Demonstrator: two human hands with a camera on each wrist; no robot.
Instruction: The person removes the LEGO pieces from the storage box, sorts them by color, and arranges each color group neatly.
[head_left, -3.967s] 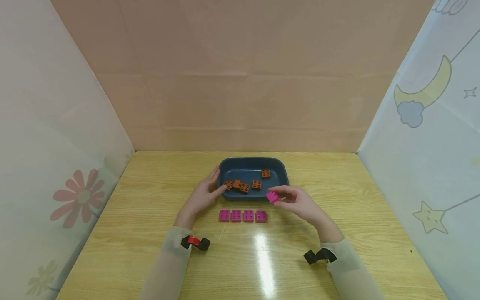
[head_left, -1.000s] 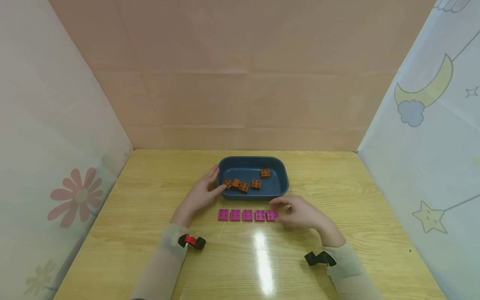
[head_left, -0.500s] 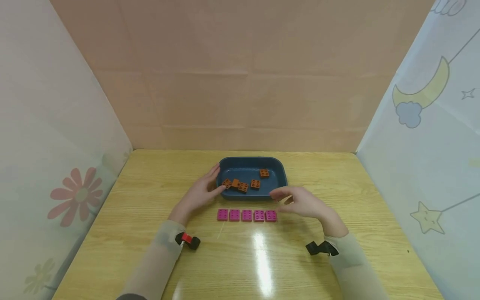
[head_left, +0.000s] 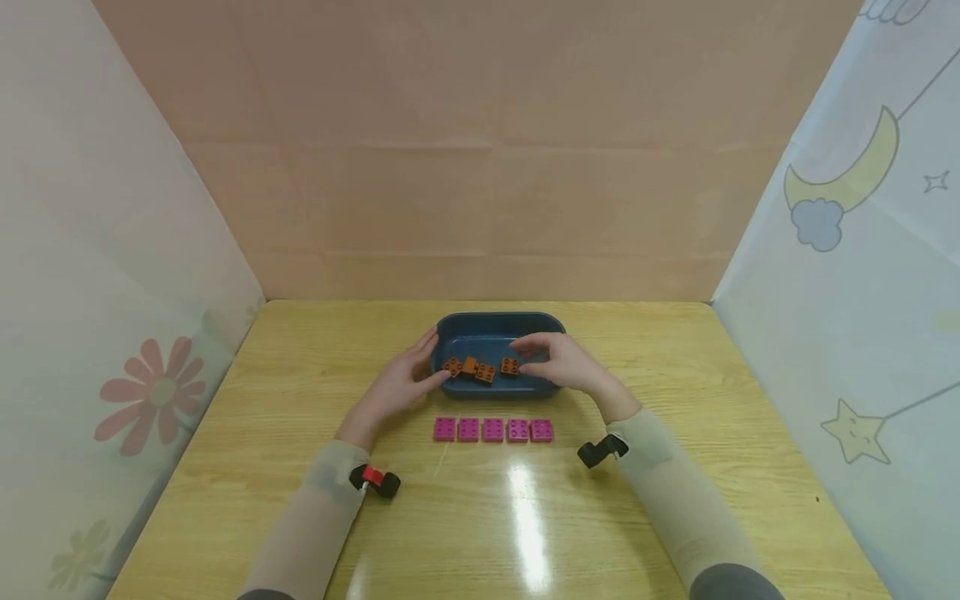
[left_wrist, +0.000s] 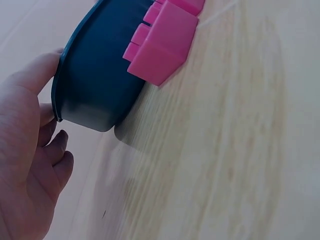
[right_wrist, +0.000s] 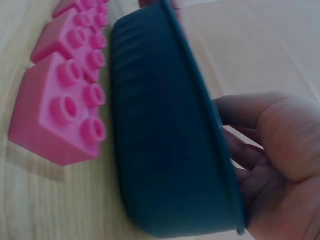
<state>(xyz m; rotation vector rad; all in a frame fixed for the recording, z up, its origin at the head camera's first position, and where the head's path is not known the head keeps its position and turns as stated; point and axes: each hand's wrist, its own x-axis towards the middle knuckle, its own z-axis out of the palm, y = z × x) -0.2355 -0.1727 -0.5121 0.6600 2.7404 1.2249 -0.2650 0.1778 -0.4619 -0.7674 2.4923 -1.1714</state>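
In the head view a dark blue tray (head_left: 480, 397) holds several orange toy building bricks (head_left: 485, 374). My left hand (head_left: 395, 387) grips the tray's left end, thumb over the rim and fingers along the outside; the left wrist view shows this hand (left_wrist: 27, 145) at the rim. My right hand (head_left: 566, 362) reaches over the tray's right side, its thumb and fingers apart, with one orange brick (head_left: 510, 367) beside the thumb tip. The right wrist view has the tray wall (right_wrist: 165, 130) in front of the right fingers, so the fingertips are hidden.
Several pink building bricks (head_left: 492, 430) stand in a row on the wooden table (head_left: 480, 533) in front of the tray. Behind the table rises a brown paper backdrop (head_left: 480, 208). Patterned white panels (head_left: 847, 333) flank both sides.
My right hand put a pink brick at the row's right end and let go, then moved up and left over the tray, covering the far-right orange brick. The left hand stays at the tray.
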